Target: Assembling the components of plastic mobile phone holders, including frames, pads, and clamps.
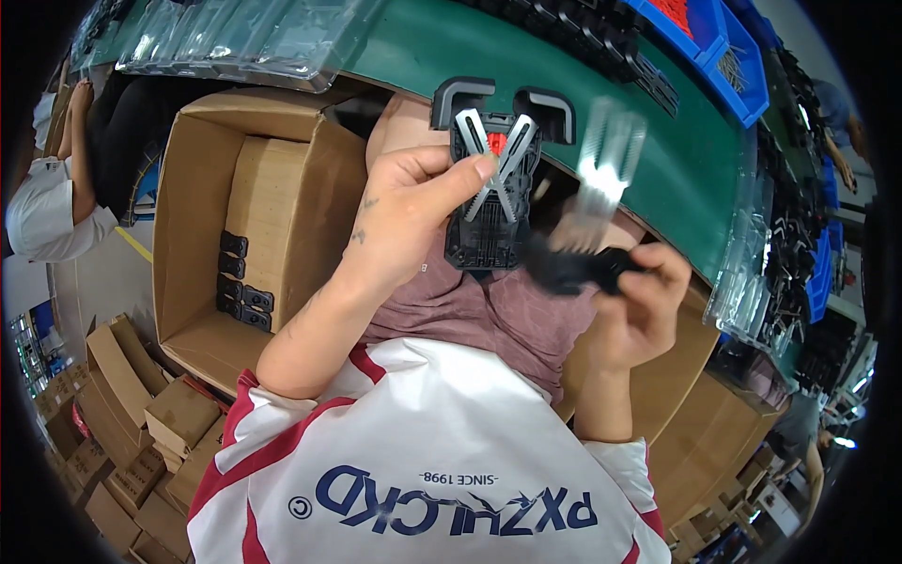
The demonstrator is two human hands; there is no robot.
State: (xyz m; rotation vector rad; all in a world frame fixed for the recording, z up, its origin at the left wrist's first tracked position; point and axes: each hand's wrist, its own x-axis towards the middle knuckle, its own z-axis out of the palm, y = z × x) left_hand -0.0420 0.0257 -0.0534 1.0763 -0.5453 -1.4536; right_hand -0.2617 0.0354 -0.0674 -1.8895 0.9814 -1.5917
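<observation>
The black holder [484, 242] hangs over the lap [423, 315], its silver arms [515, 150] crossed around a red insert [496, 143]. From afar, I have it pinched in the left hand [409, 202], thumb laid near the crossing, the fingers behind it hidden from me. In the right hand [648, 305] I grip a dark part [573, 271] by its outer end, blurred silver strips [611, 150] standing above it; I cannot tell whether the strips are joined to it, or whether part and holder touch. Good handling, in my judgement, asks for a light thumb that spares the arms, a holder squared to view and a slow right hand, since blur hides how the strips line up. Force at a slant could scratch or bend them. Farther out lie the green bench [423, 47], clear trays [235, 42] at upper left and a blue bin [747, 103] at upper right. At left, a carton [329, 179] holds small black pieces [233, 268].
</observation>
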